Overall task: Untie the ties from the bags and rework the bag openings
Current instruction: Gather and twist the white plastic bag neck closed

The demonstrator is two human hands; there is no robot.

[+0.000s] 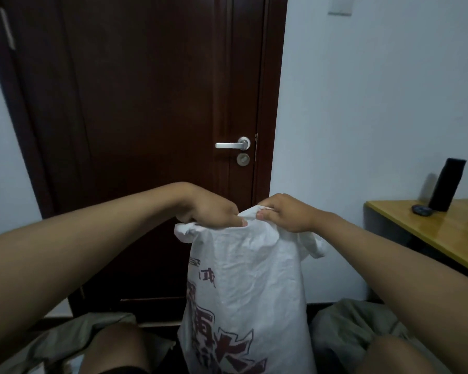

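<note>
A tall white woven bag (249,287) with dark red printed characters stands upright between my knees. Its top is gathered into a crumpled bunch. My left hand (214,211) grips the left side of the gathered opening, thumb and fingers curled into the fabric. My right hand (284,213) pinches the top of the bunch just to the right, fingertips pressed on the fabric. The two hands nearly touch. No separate tie is visible; the hands hide the middle of the bunch.
A dark brown door (152,117) with a silver lever handle (233,144) is straight ahead. At the right, a yellow table (443,233) carries a black cylinder (446,188) and a small dark object (421,210). My knees flank the bag.
</note>
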